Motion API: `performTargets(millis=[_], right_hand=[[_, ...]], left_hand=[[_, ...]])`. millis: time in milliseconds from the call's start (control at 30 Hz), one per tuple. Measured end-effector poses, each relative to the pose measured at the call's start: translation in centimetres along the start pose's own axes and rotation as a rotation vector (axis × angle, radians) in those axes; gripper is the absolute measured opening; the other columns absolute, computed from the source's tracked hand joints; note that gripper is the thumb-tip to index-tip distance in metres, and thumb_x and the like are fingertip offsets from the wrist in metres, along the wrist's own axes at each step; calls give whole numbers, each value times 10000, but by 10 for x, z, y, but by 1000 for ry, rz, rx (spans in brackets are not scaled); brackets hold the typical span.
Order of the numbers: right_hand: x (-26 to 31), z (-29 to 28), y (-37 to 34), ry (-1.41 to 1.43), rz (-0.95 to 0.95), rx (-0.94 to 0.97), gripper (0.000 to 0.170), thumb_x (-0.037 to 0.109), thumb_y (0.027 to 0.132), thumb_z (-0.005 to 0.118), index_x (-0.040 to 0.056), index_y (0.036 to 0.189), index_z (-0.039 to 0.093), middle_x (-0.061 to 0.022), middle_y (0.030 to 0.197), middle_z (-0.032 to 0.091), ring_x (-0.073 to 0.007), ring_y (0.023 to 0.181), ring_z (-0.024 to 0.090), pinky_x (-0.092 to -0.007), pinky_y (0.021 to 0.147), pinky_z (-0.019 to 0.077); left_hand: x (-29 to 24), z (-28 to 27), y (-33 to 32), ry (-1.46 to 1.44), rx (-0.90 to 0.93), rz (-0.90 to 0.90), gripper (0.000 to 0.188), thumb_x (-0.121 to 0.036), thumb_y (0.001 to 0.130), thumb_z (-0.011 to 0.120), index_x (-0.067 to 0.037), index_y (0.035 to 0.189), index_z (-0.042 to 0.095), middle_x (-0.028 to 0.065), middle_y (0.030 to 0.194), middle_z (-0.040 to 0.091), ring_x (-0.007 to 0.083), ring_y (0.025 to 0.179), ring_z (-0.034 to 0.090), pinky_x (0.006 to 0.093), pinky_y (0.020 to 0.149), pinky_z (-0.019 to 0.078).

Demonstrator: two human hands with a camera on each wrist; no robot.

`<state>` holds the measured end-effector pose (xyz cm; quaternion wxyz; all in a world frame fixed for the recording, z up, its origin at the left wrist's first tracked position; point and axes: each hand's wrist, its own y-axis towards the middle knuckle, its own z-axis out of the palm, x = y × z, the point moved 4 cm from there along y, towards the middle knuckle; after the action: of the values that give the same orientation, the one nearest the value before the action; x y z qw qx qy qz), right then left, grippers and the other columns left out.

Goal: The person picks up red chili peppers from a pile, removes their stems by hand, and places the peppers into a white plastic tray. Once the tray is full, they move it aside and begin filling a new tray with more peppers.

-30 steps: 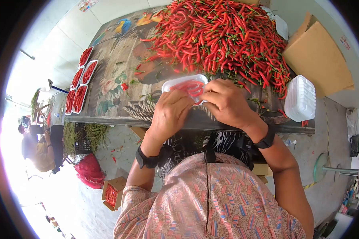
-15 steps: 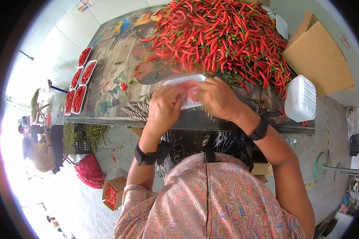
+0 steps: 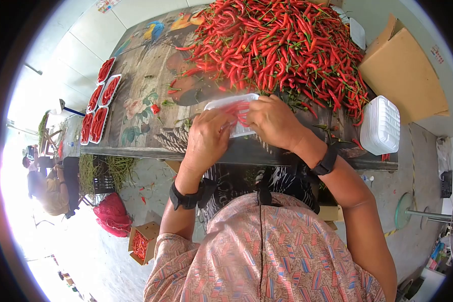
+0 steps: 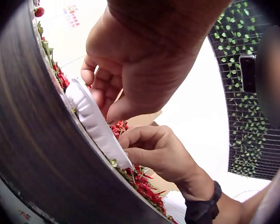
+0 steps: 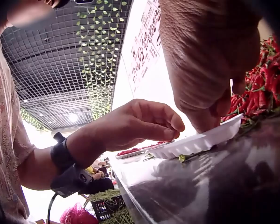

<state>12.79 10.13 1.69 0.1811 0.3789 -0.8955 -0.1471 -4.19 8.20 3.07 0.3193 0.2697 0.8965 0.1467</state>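
A white tray [image 3: 244, 132] stands near the table's front edge, with red peppers [image 3: 240, 111] lying lengthwise in it. Over its left end is my left hand [image 3: 205, 135], bent fingers and thumb close together at the peppers. At the right end my right hand [image 3: 276, 123] has its fingertips down among them. In the left wrist view the tray wall [image 4: 97, 123] hides some fingertips. The right wrist view shows the left hand [image 5: 130, 122] at the tray's rim [image 5: 196, 143] and the right hand [image 5: 214, 60] reaching down inside. Whether either hand pinches a pepper cannot be made out.
A large pepper heap [image 3: 282, 50] covers the back right of the table [image 3: 141, 95]. Several filled trays [image 3: 99, 125] lie at the left edge. Stacked white trays [image 3: 380, 126] stand at the right front corner, beside a cardboard box [image 3: 405, 75]. A twisted rope pattern [image 3: 173, 141] shows nearby.
Both hands have come slightly nearer the body and left since the earliest frame, with the right fingers further off the tray's middle. From half a second ago they have barely moved.
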Motion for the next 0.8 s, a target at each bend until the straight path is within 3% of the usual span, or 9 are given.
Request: performTargets(millis=[233, 367, 433, 500, 733, 800], right_hand=[[-11, -12, -1, 44, 28, -9, 23, 113, 779, 685, 95, 770, 696, -76, 825, 623, -274, 848, 614, -405, 774, 470], [-53, -54, -26, 99, 276, -232, 51, 57, 798, 678, 45, 843, 700, -109, 799, 640, -296, 739, 641, -390, 672, 507], [-71, -60, -45, -12, 409, -221, 65, 52, 790, 696, 51, 854, 704, -118, 814, 641, -303, 731, 644, -395, 666, 502], [-81, -60, -61, -9, 551, -84, 106, 107, 794, 672, 54, 880, 705, -162, 881, 650, -369, 855, 646, -472, 745, 506], [-80, -47, -75, -57, 642, 13, 111, 88, 770, 691, 33, 865, 674, -163, 894, 651, -372, 876, 643, -470, 768, 503], [-77, -49, -75, -70, 547, -78, 131, 47, 758, 722, 23, 870, 658, -124, 824, 639, -319, 762, 649, -419, 686, 500]], left_hand=[[-2, -5, -6, -13, -27, 17, 169, 14, 782, 683, -20, 947, 688, 152, 919, 672, 341, 891, 647, 410, 825, 498], [9, -14, -19, -62, -84, -66, 149, 8, 790, 673, -34, 933, 681, 132, 866, 649, 339, 849, 628, 424, 790, 476], [5, -21, -21, -68, -100, -90, 128, -1, 792, 680, -34, 916, 676, 133, 848, 639, 336, 825, 624, 419, 783, 476], [5, -22, -24, -96, -104, -168, 110, -9, 796, 684, -34, 903, 670, 131, 842, 637, 332, 815, 619, 411, 775, 474], [-2, -13, -25, -79, -77, -121, 108, -31, 800, 696, -37, 905, 674, 124, 834, 643, 323, 815, 621, 403, 766, 469], [-6, -13, -25, -62, -71, -86, 120, -39, 796, 702, -41, 914, 680, 125, 847, 654, 322, 830, 628, 413, 770, 469]])
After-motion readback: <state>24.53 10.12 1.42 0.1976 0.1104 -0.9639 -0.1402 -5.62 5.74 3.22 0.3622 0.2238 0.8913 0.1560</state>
